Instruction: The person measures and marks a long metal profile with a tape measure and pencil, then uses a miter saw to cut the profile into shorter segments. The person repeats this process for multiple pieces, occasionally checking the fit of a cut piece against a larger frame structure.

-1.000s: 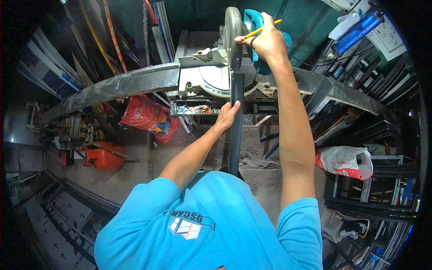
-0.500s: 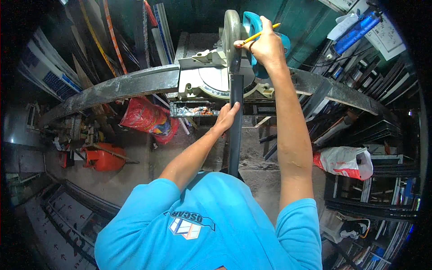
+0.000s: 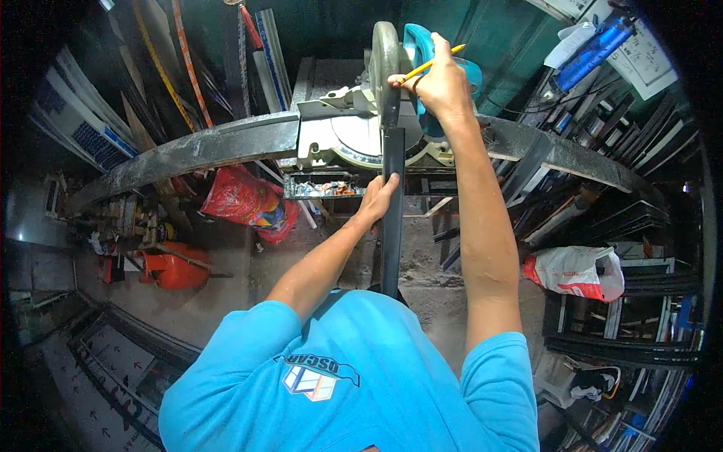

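A long black metal profile (image 3: 393, 218) runs from close to my body up under the blade guard of a miter saw (image 3: 385, 68). My left hand (image 3: 376, 197) is closed around the profile just in front of the saw's base (image 3: 331, 139), thumb lying on top. Up at the saw's teal handle (image 3: 416, 39), my right hand (image 3: 446, 87) is wrapped round the grip. A yellow pencil (image 3: 429, 64) sticks out between the fingers of that same hand. The guard hides the blade and the far end of the profile.
Dark beams (image 3: 218, 143) extend to both sides of the saw. A tray of scraps (image 3: 327, 188) sits below its base, beside a red sack (image 3: 245, 200). An orange-red container (image 3: 177, 265) stands on the floor at left. A white-and-red bag (image 3: 576, 271) rests among profiles at right.
The saw head and my right hand have come slightly down and toward me. My left hand keeps its hold on the profile, almost unmoved.
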The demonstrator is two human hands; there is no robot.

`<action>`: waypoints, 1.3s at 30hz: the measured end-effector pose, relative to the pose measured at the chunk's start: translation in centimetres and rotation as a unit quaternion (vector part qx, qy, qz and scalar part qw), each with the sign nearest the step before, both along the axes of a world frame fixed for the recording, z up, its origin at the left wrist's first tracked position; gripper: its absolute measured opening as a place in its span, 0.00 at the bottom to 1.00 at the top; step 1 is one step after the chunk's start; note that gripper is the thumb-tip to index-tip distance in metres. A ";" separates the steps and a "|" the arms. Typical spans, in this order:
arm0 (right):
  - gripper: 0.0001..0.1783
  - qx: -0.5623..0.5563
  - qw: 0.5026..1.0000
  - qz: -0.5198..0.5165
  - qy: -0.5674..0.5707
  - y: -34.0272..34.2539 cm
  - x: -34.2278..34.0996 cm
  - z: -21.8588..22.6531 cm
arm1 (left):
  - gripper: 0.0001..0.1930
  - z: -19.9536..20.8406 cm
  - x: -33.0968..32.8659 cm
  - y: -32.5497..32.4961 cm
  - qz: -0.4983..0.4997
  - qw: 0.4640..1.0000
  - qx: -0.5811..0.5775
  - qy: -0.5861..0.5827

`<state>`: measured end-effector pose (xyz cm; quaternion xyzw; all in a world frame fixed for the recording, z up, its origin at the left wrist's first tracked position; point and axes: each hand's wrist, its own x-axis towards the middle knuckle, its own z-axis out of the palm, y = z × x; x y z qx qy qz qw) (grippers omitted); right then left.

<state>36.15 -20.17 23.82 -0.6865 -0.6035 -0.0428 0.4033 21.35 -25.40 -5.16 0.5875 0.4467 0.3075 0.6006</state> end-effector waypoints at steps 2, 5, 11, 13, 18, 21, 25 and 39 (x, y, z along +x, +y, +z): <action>0.64 -0.022 1.000 0.003 0.016 -0.2 0.1 0.1 | 0.32 0.3 0.1 -0.1 -0.001 1.000 0.001 0.004; 0.66 -0.033 0.999 0.005 0.024 -0.4 0.0 0.1 | 0.32 0.6 -0.1 -0.2 0.005 1.000 0.009 0.017; 0.66 -0.021 1.000 0.001 0.017 -0.3 0.4 -0.5 | 0.30 1.5 0.0 -0.4 0.000 1.000 0.008 0.016; 0.67 -0.023 1.000 0.006 0.019 -0.3 0.1 -0.3 | 0.29 1.4 -0.2 -0.4 -0.003 1.000 -0.018 -0.015; 0.67 -0.040 0.999 0.008 0.020 -0.2 0.2 0.4 | 0.29 1.5 -0.2 -0.4 -0.004 1.000 -0.010 -0.014; 0.67 -0.042 0.999 0.006 0.015 0.5 0.4 0.9 | 0.29 1.4 -0.3 -0.3 -0.001 1.000 0.002 0.003; 0.62 -0.057 0.998 0.003 0.005 2.2 0.9 2.5 | 0.31 1.9 -0.3 -0.4 0.001 1.000 0.007 -0.006; 0.62 0.031 0.996 -0.036 -0.078 6.7 3.3 4.3 | 0.35 2.4 -12.9 -0.9 0.380 0.887 -0.127 -0.229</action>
